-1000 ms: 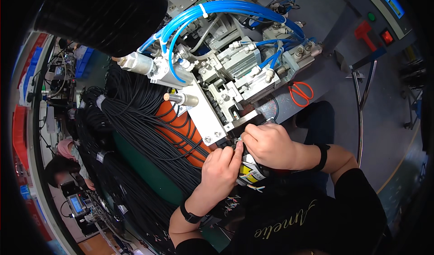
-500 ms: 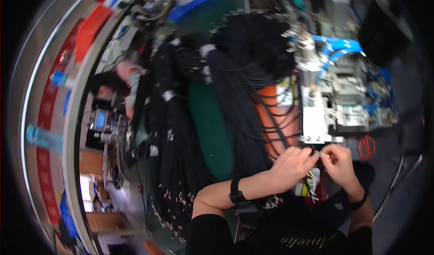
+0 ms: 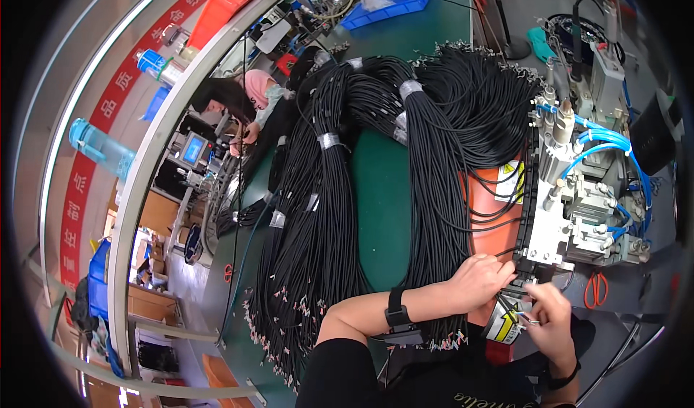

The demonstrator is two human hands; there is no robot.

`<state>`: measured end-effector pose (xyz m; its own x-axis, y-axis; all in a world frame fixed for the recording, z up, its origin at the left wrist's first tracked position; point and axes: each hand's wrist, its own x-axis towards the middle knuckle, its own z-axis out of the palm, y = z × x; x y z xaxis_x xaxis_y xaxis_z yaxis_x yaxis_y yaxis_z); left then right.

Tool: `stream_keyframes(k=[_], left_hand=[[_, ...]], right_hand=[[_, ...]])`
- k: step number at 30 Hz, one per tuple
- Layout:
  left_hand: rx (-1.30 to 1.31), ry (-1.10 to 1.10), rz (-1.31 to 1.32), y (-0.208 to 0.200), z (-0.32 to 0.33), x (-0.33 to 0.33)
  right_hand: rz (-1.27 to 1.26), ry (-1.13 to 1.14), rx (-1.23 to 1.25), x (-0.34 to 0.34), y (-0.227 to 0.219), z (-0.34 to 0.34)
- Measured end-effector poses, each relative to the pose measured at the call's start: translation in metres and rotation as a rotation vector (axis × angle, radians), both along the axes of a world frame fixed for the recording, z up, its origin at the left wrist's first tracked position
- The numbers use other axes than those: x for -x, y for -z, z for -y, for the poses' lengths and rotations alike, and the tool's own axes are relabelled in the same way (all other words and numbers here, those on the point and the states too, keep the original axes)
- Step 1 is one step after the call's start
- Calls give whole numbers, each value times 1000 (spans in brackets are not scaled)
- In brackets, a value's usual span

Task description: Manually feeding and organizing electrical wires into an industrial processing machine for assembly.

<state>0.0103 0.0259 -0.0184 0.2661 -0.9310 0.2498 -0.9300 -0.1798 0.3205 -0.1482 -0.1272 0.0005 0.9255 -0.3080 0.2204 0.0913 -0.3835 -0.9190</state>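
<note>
My left hand (image 3: 480, 284) is closed, fingertips pinched on a black cable at the lower end of a machine's dark guide rail (image 3: 530, 216). To its right, my right hand (image 3: 553, 320) is curled, thumb and fingers at the thin stripped wires (image 3: 522, 315) of a cable end. These wires lie over a yellow-and-white label (image 3: 504, 321). Beside my left hand, a thick bundle of black cables (image 3: 437, 191), tied with a silvery band, hangs over the bench. Several loose cables loop from it across an orange panel (image 3: 491, 216) toward the rail.
A pneumatic fixture (image 3: 571, 213) with blue hoses stands at right, red-handled scissors (image 3: 596, 290) beside it. More cable bundles (image 3: 325, 213) cover the green bench mat (image 3: 379, 213). A blue tray (image 3: 390, 5) lies at the back. Another person (image 3: 242, 104) works at far left beyond a metal frame.
My view has swung so the bench and fixture sit further right and are sharper. My right hand has moved down and away from my left, which stays at the rail's end.
</note>
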Motion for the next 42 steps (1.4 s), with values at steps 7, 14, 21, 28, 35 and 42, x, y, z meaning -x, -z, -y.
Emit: stream_keyframes(k=[7, 14, 21, 28, 35, 42], left_hand=[[327, 208, -280, -12, 5, 2], [299, 123, -300, -11, 2, 12], [307, 175, -466, -7, 12, 14], [311, 191, -297, -8, 16, 19], [188, 142, -465, -11, 20, 18], [300, 182, -395, -6, 23, 17]], right_hand=[[202, -1, -163, 4, 27, 2], [76, 157, -665, 9, 46, -2], [64, 118, -651, 5, 53, 0], [15, 130, -937, 4, 49, 1], [23, 108, -848, 10, 60, 4], [19, 91, -1046, 9, 57, 7]])
